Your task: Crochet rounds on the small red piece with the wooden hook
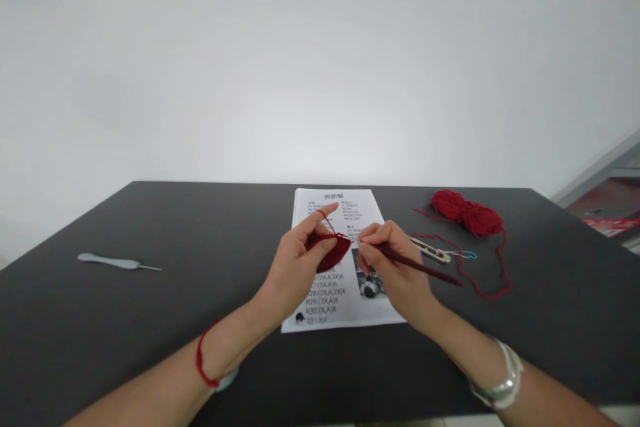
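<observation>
My left hand [295, 260] pinches a dark red crochet piece [336, 253] between thumb and fingers. A strand of red yarn [327, 219] runs from its raised index finger down to the edge of the piece. In my right hand [395, 267] is a crochet hook with a dark brown handle [435, 272], gripped like a pen. The hook's thin tip meets the top edge of the crochet piece; the exact stitch is too small to make out. Both hands are above a printed pattern sheet [345, 317], covering part of its text and photo.
A skein of red yarn [467, 213] lies at the right, its loose strand curling over the dark table [200, 227]. Beside my right hand are a pale slim tool [433, 250] and a teal stitch marker [469, 255]. A grey-handled hook [117, 261] rests at the left.
</observation>
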Action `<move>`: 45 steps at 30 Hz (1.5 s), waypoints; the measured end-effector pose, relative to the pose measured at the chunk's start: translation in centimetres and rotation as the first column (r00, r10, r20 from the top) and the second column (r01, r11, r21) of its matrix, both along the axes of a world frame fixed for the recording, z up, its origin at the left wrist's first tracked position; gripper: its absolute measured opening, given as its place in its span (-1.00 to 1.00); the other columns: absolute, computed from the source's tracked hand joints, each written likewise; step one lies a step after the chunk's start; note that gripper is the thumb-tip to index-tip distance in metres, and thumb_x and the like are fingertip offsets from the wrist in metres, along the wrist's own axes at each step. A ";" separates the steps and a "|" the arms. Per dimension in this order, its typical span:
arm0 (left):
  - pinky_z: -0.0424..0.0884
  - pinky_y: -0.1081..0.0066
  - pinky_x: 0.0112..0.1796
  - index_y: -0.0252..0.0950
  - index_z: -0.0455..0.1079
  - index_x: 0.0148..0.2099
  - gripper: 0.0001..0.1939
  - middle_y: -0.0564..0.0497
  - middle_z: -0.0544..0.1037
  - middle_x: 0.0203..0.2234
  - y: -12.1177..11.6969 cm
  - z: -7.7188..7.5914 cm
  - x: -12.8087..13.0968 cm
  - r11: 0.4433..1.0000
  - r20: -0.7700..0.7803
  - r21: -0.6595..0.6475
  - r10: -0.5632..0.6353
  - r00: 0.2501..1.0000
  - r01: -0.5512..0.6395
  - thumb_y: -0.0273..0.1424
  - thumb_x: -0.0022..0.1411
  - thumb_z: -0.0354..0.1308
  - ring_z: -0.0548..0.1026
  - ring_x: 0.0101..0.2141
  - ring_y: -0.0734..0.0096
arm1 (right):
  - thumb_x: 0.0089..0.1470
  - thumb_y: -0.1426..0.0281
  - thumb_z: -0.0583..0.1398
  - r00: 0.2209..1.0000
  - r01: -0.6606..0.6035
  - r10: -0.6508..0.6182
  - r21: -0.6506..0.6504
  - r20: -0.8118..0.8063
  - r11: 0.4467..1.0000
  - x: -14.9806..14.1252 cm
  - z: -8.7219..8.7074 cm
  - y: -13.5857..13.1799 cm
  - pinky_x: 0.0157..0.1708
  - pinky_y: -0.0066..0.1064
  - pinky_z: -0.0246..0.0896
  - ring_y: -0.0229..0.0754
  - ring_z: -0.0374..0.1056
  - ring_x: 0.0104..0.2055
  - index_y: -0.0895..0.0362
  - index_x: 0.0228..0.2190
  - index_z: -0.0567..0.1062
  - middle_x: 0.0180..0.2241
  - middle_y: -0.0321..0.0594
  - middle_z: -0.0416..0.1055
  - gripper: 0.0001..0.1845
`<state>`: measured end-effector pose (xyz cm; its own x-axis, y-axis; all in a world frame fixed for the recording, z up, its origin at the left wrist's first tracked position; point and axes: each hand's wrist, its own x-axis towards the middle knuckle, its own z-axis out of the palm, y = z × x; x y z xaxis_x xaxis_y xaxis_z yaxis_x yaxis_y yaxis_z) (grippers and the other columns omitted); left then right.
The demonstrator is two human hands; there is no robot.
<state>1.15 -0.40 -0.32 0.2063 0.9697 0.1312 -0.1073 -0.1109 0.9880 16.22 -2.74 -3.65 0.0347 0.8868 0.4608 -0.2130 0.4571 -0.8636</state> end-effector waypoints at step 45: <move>0.29 0.53 -0.36 -0.32 0.51 -0.04 -0.48 0.10 0.49 -0.52 -0.1 0.0 0.2 0.844 0.386 -0.447 -0.118 0.915 0.297 -0.61 -0.15 0.36 0.41 -0.49 0.57 | 0.12 0.58 0.15 0.767 0.067 -0.427 0.603 0.478 0.795 0.6 -1.6 0.1 -0.39 -0.36 0.24 -0.20 0.30 -0.37 0.01 -0.35 0.40 -0.37 -0.25 0.38 -0.80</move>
<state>1.36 -0.51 -0.30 0.4408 0.8627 -0.2477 -0.4009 0.4361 0.8056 16.83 -2.61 -5.25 -0.2076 0.4921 0.8454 0.4181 0.8260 -0.3781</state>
